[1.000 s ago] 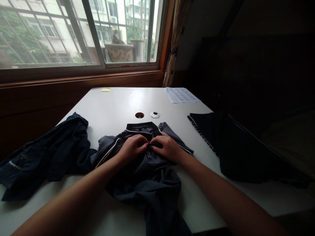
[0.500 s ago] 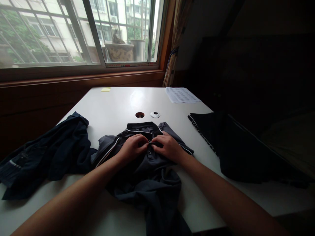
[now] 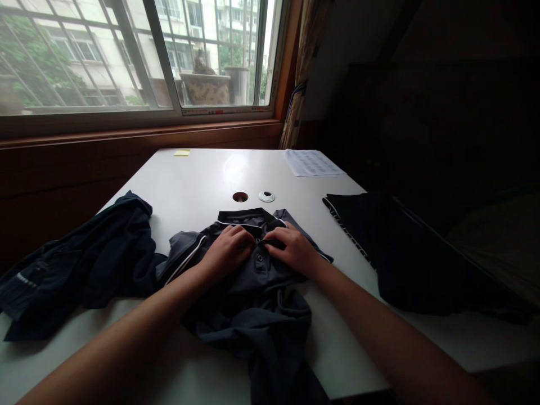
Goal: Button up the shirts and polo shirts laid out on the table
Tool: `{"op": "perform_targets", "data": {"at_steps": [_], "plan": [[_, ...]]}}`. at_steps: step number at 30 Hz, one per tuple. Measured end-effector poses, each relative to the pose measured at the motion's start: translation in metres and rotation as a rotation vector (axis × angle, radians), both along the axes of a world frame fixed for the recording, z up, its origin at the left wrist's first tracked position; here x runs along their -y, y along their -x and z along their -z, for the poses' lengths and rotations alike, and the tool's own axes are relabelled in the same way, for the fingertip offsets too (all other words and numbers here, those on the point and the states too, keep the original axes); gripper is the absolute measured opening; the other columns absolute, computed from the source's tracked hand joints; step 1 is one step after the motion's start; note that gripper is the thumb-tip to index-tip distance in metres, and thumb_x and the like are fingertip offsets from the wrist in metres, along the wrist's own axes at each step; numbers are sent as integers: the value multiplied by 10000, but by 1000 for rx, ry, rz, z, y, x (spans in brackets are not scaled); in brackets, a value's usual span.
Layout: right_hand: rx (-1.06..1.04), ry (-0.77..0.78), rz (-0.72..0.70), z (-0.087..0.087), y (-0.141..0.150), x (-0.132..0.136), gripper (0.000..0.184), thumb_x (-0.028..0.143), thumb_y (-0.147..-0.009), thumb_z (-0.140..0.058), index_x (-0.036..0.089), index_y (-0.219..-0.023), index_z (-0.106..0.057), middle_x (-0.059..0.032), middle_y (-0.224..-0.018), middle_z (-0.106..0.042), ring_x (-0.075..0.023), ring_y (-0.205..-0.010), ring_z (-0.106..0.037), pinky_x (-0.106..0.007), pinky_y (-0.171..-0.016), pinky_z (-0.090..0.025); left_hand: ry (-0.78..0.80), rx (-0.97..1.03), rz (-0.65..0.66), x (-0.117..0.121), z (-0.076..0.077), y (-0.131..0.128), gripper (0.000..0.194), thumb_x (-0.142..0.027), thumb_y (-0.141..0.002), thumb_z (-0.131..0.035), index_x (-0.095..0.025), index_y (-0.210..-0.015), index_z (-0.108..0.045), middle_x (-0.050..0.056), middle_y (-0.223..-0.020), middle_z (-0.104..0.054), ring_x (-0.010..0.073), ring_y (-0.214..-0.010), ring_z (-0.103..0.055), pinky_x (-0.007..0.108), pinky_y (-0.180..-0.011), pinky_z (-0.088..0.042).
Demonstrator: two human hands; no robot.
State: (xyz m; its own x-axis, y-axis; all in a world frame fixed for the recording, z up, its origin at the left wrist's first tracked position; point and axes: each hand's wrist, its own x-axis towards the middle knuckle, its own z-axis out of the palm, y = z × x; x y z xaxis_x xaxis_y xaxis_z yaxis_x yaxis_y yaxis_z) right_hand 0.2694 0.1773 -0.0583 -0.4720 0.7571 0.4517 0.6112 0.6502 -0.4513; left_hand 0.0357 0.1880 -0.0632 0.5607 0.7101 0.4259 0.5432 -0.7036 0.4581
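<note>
A dark grey polo shirt (image 3: 236,284) with a black collar and white piping lies front up before me, its lower part bunched toward the table's near edge. My left hand (image 3: 231,247) pinches the placket just below the collar from the left. From the right, my right hand (image 3: 291,247) grips the placket's other edge, thumb and fingers closed on the cloth. Between the fingertips an upper button (image 3: 257,241) shows in part. Another button (image 3: 260,257) sits lower on the placket, in plain sight. Whether the upper button is through its hole I cannot tell.
On the white table (image 3: 198,180), a crumpled navy garment (image 3: 113,253) lies left and a folded dark garment (image 3: 405,264) right. Beyond the shirt are a cable hole (image 3: 240,197) and its loose cover (image 3: 266,197). Printed sheets (image 3: 314,163) and a yellow note (image 3: 181,152) lie farther back.
My right hand has shifted slightly right and up, drawing its placket edge a little away from my left hand. The lower button shows more clearly. My left hand barely moved.
</note>
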Motion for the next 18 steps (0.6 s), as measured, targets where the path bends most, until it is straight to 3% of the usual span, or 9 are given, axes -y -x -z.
{"op": "perform_targets", "data": {"at_steps": [6,12,18], "plan": [[12,-41,15,-1,-7,-1,79,244,-870,-700,255,-944,-675,1,-903,-730,-212,-880,-655,-463,-1062,-375,-135,-193,16,-1,2,3,267,-252,-949,-562,-230,-1210,-612,89,-1170,-627,269,-1123,-529,444,-1026,-444],[17,-68,28,-1,-8,-2,64,230,-858,-710,257,-906,-676,6,-878,-721,-212,-852,-641,-459,-1039,-395,-170,-283,-32,-6,1,5,120,-243,-958,-533,-210,-1009,-637,84,-1077,-622,257,-1011,-541,421,-960,-465],[-15,-75,20,-4,-10,-2,85,214,-858,-706,271,-921,-701,-3,-890,-726,-222,-849,-630,-442,-952,-447,-179,-304,-55,-9,-1,7,138,-210,-970,-480,-202,-965,-617,86,-1029,-621,250,-941,-529,405,-899,-467]]}}
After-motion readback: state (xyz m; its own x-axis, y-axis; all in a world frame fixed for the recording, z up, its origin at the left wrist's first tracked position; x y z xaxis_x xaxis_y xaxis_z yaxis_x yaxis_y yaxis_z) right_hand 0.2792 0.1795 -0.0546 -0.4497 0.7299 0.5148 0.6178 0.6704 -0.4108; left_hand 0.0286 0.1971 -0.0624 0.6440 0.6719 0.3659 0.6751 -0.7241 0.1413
